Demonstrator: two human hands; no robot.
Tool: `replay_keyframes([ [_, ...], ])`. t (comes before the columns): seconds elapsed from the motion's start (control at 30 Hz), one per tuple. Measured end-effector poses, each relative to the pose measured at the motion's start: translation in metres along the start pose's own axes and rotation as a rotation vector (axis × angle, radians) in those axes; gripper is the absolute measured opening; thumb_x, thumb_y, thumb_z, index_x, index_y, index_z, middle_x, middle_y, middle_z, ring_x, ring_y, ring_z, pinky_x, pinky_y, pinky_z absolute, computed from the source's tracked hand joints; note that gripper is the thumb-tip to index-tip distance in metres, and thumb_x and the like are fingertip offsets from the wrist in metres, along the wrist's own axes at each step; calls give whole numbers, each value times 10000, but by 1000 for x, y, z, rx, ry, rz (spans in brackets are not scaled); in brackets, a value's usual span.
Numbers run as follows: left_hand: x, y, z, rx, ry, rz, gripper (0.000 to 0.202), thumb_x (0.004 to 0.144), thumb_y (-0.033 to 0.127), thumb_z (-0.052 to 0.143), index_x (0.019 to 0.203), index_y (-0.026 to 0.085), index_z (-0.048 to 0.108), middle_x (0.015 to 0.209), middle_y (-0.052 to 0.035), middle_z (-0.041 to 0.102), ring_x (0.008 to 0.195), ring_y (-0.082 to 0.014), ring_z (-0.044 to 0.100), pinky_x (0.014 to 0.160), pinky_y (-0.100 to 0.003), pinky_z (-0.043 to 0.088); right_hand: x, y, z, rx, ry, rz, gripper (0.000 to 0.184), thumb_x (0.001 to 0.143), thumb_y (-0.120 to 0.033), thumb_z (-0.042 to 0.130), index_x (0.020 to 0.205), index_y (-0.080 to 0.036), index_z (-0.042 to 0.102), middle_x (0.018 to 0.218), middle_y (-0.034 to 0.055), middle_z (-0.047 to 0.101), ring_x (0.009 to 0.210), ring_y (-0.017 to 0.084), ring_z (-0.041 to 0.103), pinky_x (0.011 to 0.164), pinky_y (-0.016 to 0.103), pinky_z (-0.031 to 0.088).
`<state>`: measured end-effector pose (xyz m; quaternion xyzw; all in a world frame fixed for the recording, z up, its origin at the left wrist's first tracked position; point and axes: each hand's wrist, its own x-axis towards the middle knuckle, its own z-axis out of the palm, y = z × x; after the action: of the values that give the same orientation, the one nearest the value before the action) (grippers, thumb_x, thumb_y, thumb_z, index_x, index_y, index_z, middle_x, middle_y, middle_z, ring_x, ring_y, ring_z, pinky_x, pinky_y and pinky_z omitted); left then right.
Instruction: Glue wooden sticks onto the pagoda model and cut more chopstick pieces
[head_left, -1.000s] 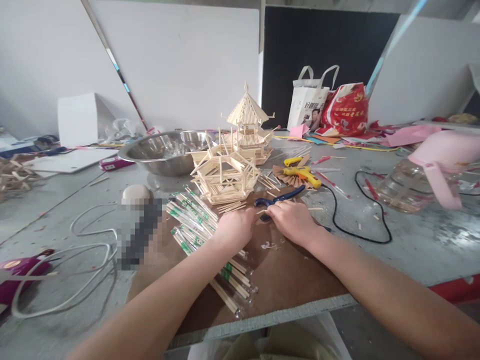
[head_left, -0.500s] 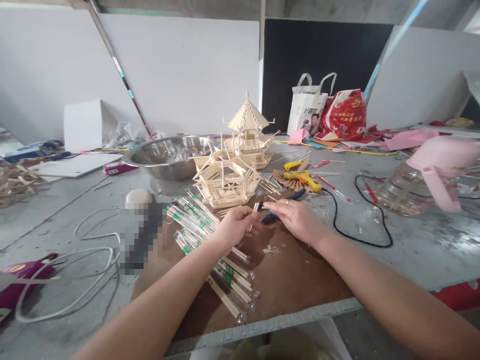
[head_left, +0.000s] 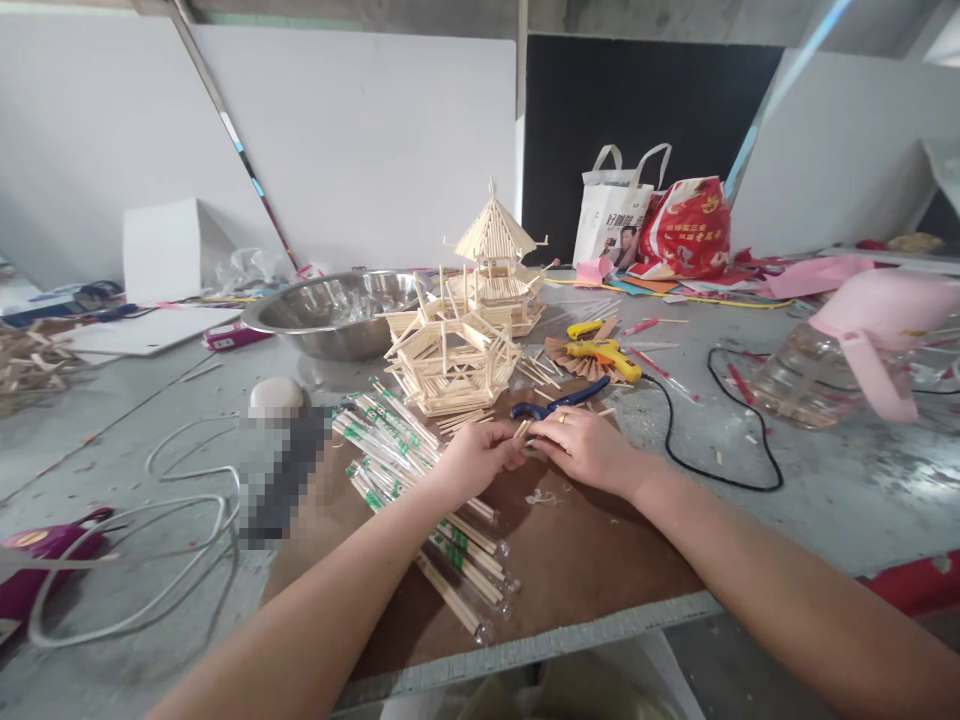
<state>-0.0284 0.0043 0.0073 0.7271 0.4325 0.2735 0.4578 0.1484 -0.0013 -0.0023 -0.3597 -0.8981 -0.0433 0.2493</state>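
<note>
My left hand (head_left: 480, 458) is closed in a pinch around short chopstick pieces (head_left: 523, 430). Meeting it from the other side, my right hand (head_left: 589, 448) has its fingertips closed on the same pieces; parts of them are hidden by the fingers. Just beyond the fingers lies a blue-handled hand tool (head_left: 559, 402), partly covered by my right hand. Plastic-wrapped chopsticks (head_left: 390, 440) lie around and under my left forearm. Behind my hands stands an open chopstick frame (head_left: 452, 365), and behind that a pagoda-like chopstick model (head_left: 496, 240) with a pointed roof.
A brown board (head_left: 592, 570) lies beneath my hands. A steel basin (head_left: 322, 335) stands back left. To the right are a yellow glue gun (head_left: 611, 358) with a black cord and a pink-lidded jug (head_left: 802, 375). A white cable (head_left: 154, 500) loops at left.
My hands have come together, and my right fingers now meet the pieces in my left hand. The blue handles show more.
</note>
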Motion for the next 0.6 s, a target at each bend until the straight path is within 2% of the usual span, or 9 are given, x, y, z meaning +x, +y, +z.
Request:
replay_keyframes([
  [0.07,0,0,0,30,8,17,287,706,395,485,633,143,603,567,-13,592,535,-100,513,539,-197,411,0,1,0,-40,30,11,234,815,-286,399,916,-164,571,786,55,618,770,149,519,737,287,359],
  [0.13,0,-2,0,28,31,8,287,705,391,484,598,144,585,559,-12,589,528,-100,516,529,-197,408,1,0,-2,-101,131,56,252,798,-333,422,945,-182,560,873,62,614,884,176,498,841,359,293],
  [0.23,1,-4,1,-33,46,-16,301,702,406,486,590,139,570,566,-17,592,528,-102,522,529,-204,410,1,0,-9,-190,408,222,339,761,-395,454,1017,-184,523,1107,99,514,1101,246,355,932,449,168],
  [0.3,1,-5,2,-75,54,-32,303,698,414,491,603,137,567,574,-21,598,529,-102,524,530,-206,408,0,3,-11,-150,563,325,407,756,-400,453,1081,-156,473,1173,133,444,1130,260,320,932,448,202],
  [0.37,2,-6,3,-97,60,-43,295,696,413,496,624,135,566,585,-22,601,532,-101,522,532,-207,406,0,9,-10,17,587,378,396,771,-380,431,1091,-149,450,1097,135,484,1041,235,418,882,406,310],
  [0.47,2,-6,5,-99,54,-42,282,705,399,491,635,135,563,597,-21,600,534,-96,512,534,-207,401,0,18,-3,426,526,492,298,787,-359,403,1014,-176,465,885,70,545,741,159,545,698,326,445],
  [0.53,1,-5,6,-78,43,-33,276,713,389,482,632,136,561,602,-20,601,536,-93,504,539,-206,397,2,21,0,722,555,590,275,780,-356,407,996,-186,433,870,45,525,609,119,539,580,287,467],
  [0.6,0,-4,7,-57,43,-21,270,720,379,476,634,138,559,606,-17,602,540,-90,501,545,-204,393,4,21,0,944,571,632,253,774,-348,410,973,-192,407,894,39,506,566,101,532,524,267,465],
])
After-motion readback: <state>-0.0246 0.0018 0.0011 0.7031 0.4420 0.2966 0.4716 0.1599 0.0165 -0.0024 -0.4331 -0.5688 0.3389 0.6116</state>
